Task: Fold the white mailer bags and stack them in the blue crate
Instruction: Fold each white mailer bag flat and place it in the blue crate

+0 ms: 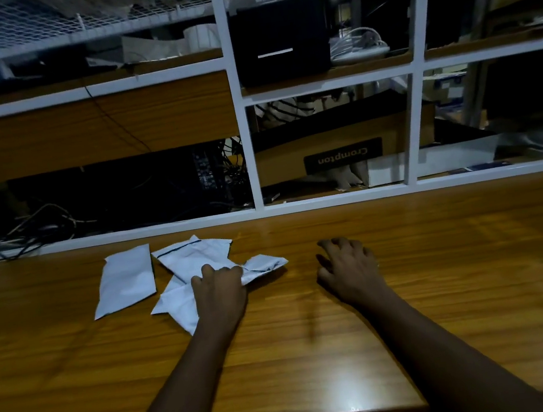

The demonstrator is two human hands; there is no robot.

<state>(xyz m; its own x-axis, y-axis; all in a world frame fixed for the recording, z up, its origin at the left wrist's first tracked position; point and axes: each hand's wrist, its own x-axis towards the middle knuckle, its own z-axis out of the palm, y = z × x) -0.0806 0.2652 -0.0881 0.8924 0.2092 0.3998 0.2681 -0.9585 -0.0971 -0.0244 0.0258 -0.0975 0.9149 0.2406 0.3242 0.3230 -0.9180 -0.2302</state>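
My left hand (219,290) curls round a crumpled mailer bag (264,266); at its three o'clock, my right hand (351,269) rests slack, empty.

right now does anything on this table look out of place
The mailer bags gripped by the left hand lie crumpled and overlapping at odd angles; one flat bag sits apart to their left. The Crompton box behind sits upside down.

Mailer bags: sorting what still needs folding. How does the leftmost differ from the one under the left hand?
The leftmost mailer bag lies flat; the crumpled mailer bag is creased and bunched. The leftmost is untouched; the crumpled one is gripped by the left hand. Both are white, on the table.
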